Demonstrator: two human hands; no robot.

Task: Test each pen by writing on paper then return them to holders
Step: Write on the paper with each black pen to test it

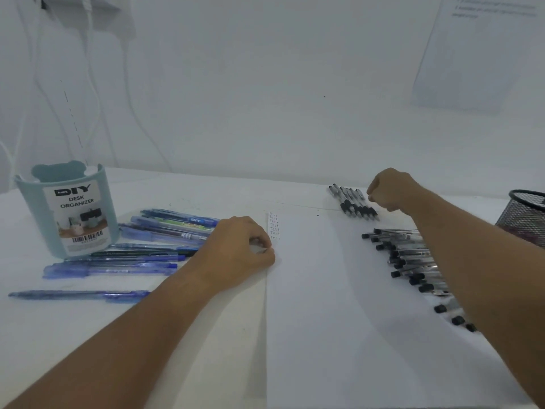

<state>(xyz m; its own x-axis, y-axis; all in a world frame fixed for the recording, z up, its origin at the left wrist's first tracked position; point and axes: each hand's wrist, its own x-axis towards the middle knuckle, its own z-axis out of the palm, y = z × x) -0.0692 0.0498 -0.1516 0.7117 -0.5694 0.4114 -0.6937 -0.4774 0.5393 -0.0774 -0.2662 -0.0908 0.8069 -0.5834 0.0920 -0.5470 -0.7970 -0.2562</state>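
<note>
Black mesh holder (528, 215), right of my right arm, is cut off by the frame edge, and that arm hides part of the black pens (407, 255) heaped under it. My right hand (389, 190) is curled beside a row of grey pens (352, 203); whether it pinches one I cannot tell. My left hand (236, 249), fingers curled, rests on the paper (339, 305) edge, below small, blurred writing (274, 227). Left of it lie blue pens (153, 246) and the teal organizer (66, 208).
</note>
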